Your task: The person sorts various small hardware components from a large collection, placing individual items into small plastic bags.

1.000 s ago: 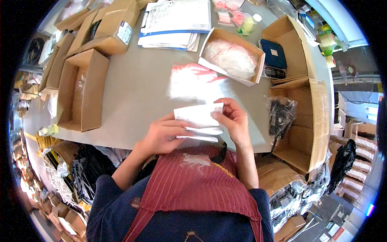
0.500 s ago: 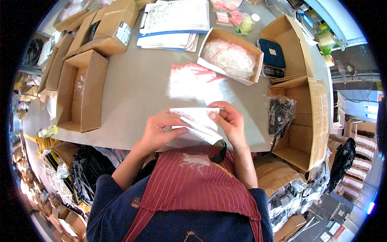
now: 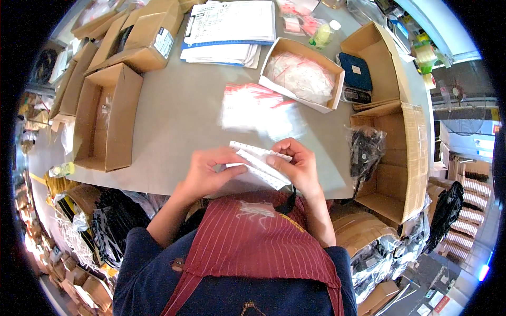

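Paper (image 3: 265, 175), faintly printed, pinched by left grip (image 3: 215, 166) and right grip (image 3: 299, 166), white label (image 3: 163, 43) on brown carton (image 3: 146, 30)

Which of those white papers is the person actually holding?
The folded white paper, pinched between the left hand and right hand, near the apron; the stacked papers lie at the far side of the table.

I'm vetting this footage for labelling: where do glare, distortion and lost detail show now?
Head view: glare washes out the red-edged clear plastic bags; head view: fisheye distortion curves the near edge of the grey table; head view: the white folded paper looks bright, its marks too small to read.
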